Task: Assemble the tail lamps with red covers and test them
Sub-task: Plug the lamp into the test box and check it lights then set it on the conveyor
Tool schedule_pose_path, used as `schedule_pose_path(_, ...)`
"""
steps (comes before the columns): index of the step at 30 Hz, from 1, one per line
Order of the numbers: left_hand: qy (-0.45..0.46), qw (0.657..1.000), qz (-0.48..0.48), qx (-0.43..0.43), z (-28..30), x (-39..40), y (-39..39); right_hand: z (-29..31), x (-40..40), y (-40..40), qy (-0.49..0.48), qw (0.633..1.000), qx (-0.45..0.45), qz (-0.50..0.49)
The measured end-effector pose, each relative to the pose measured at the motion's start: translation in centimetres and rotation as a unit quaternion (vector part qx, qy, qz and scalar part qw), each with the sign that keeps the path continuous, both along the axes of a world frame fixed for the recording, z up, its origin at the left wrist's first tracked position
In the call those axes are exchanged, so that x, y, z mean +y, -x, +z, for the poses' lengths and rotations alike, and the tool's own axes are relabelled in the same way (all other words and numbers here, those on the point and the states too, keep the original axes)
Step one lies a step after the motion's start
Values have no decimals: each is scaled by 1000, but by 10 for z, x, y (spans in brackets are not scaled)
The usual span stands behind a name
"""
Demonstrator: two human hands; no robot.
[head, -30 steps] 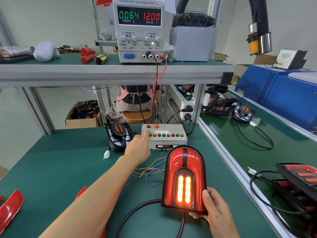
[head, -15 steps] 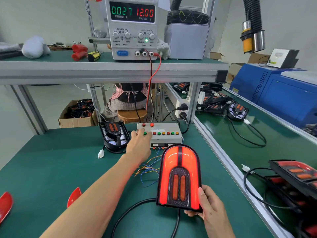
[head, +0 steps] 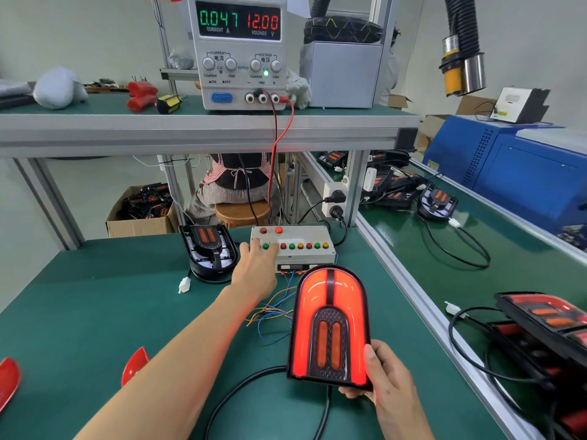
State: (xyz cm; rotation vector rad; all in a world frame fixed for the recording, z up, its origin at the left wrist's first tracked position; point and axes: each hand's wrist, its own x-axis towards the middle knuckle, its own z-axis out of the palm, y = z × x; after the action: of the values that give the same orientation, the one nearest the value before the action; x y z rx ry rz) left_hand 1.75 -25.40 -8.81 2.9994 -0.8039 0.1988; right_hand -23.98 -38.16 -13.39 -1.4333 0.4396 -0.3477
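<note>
**Lamp lit red, left hand at the switch box**

I have the lamp [head: 328,325] upright in my right hand [head: 389,387], low and right of centre above the green bench [head: 79,312]. The thumb lies along the lamp's right edge and the fingers curl under its bottom corner, so that hand is clamped on it. The red cover glows bright in an arch; the two orange bars in its middle are dark. A black cable [head: 241,395] runs from under the lamp across the bench.

My left hand [head: 255,271] reaches forward to the switch box [head: 298,254]. Its fingers are stretched out and rest on the box's left end, by the row of coloured buttons; I cannot tell which button they press. Loose coloured wires [head: 271,309] trail from the front of the box toward the lamp.

Just left of the box sits an uncovered lamp base [head: 208,252], with a white plug [head: 184,284] lying near it. Two loose red covers [head: 135,365] lie at the bench's left edge.

On the shelf above, the power supply [head: 239,52] reads 0.047 A and 12.00 V, and its red and black leads [head: 279,138] drop toward the box. More lamps [head: 549,315] lie on the bench to my right.
</note>
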Motion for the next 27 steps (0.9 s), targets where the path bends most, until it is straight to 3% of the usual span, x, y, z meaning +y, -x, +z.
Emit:
schedule_pose_path(9, 26, 999, 11, 25, 8, -7, 3, -2, 0, 0, -1, 1000, -5, 4)
schedule_pose_path(16, -2, 995, -15, -103, 6, -30, 13, -6, -3, 0, 0, 1000, -3, 8)
schedule_pose_path(21, 16, 994, -111, 10, 9, -52, 5, -5, -3, 0, 0, 1000, -5, 9)
schedule_pose_path(27, -28, 994, -97, 39, 12, -66, -3, -6, -3, 0, 4, 1000, -6, 12)
